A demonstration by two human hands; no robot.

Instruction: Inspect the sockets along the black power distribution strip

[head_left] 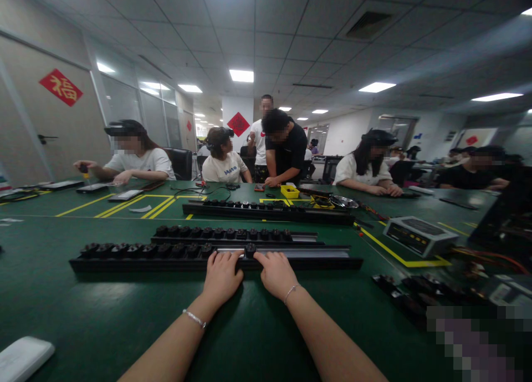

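Both hands come together at the front rail, the left hand (pixel 221 275) and the right hand (pixel 277 271) kept just apart, with a single black module (pixel 250 251) between their index fingertips. Whether the fingers press on the module cannot be told. It sits in the channel of the front rail (pixel 316 264), right of the rail's middle, with bare channel on either side. A row of similar modules (pixel 149 251) fills the left part of the front rail. Each wrist wears a bracelet, both on the near side of the rail.

Just behind the front rail lies a second rail (pixel 305 238), also carrying modules, and farther behind it a third rail (pixel 266 211). Beyond that stands a yellow tray (pixel 290 192). To the right of the front rail, a little behind it, rests a metal box (pixel 419 235) with a slotted top. A white object (pixel 25 360) lies on the green table (pixel 124 326), nearer than the rail and to its left. Well beyond the rail, a person in black (pixel 291 152) leans over the table.
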